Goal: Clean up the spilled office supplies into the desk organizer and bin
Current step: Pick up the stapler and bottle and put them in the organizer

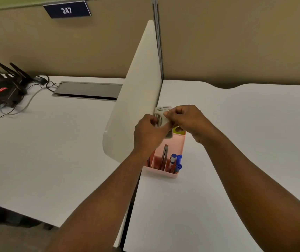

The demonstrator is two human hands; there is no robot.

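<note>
Above the far end of the pink plastic desk organizer (171, 157), I hold a small grey hard-plastic gadget (162, 113) with thin metal rods running down from its head; what kind of tool it is I cannot tell for sure. It looks light and stiff, a rigid body that will not bend, with a smooth shell that could slip if I pinch too loosely. I judge the flat grey body the best place to grip, not the thin rods, which look like the weaker part.

My left hand (148, 135) is curled nearly closed around the lower part of the gadget, thumb pressed up along its side. My right hand (189, 122) is also mostly closed, fingertips pinched on the upper right edge of the grey head. Both hands touch the same item, held in the air just beside the white curved divider panel (136, 99).

Below, the organizer stands on the white surface (218, 179), touching or nearly touching the divider. Blue-capped pens (176, 160) stand in its near right compartment, a dark slim tool (165, 155) stands in the middle one, and something yellow-green (179, 130) shows at the far end under my right hand.
</note>
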